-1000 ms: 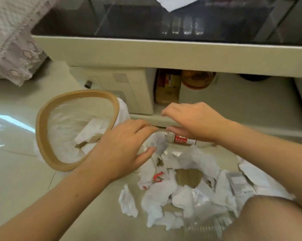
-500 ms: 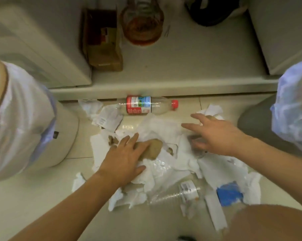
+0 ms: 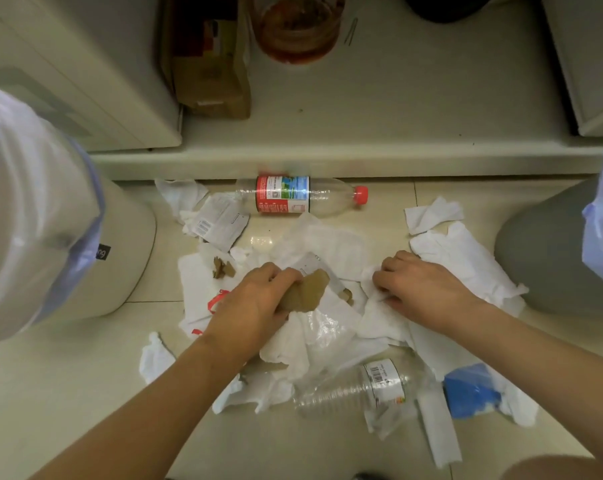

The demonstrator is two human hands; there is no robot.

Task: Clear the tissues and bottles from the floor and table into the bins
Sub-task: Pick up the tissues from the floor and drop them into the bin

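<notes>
Head view: beside the red-capped bottle (image 3: 302, 195), floor tissues (image 3: 328, 327) look light, soft, likely tearing; bunch them mid-pile. Left hand (image 3: 255, 303) clutches brown paper (image 3: 307, 292); right hand (image 3: 421, 289) pinches tissue.

Landmark: low shelf (image 3: 379, 109) along the top of the view.
Cardboard box (image 3: 210, 64): on the shelf, left part.
Glass jar (image 3: 296, 26): on the shelf, just right of the box, amber contents.
White cabinet (image 3: 85, 81): on the shelf's left end, beside the box.
</notes>
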